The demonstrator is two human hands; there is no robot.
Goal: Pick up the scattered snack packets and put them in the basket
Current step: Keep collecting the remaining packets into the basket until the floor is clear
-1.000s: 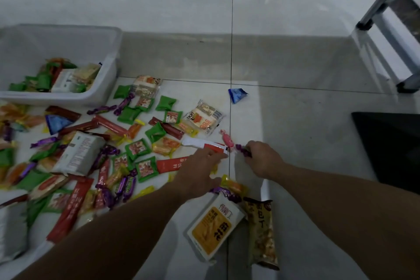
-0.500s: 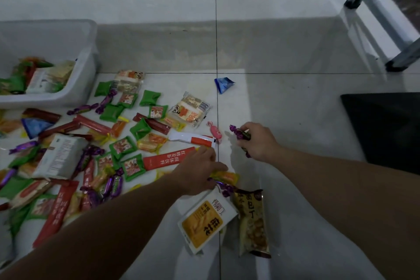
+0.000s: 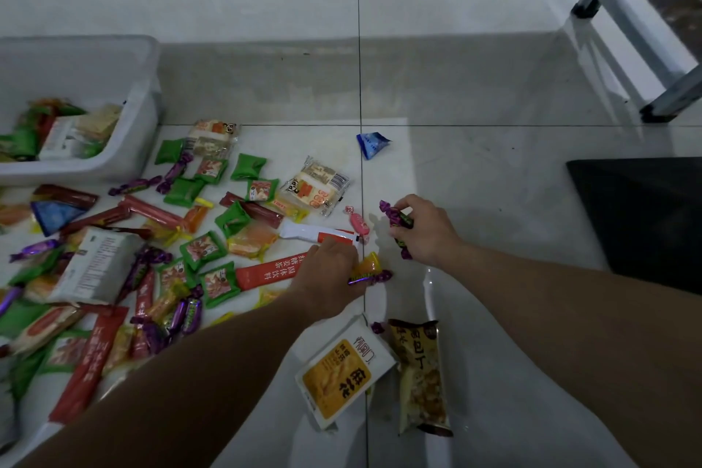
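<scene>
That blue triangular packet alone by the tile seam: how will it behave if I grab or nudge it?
The blue packet looks small and puffed, so it is probably light and soft rather than stiff. On the glossy floor it would likely slide if pushed, not roll. Its pointed corners should give an easy pinch.

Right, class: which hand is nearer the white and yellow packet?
Left. The left hand lies just beyond the white and yellow packet; the right hand is farther off, beyond and to its right.
</scene>
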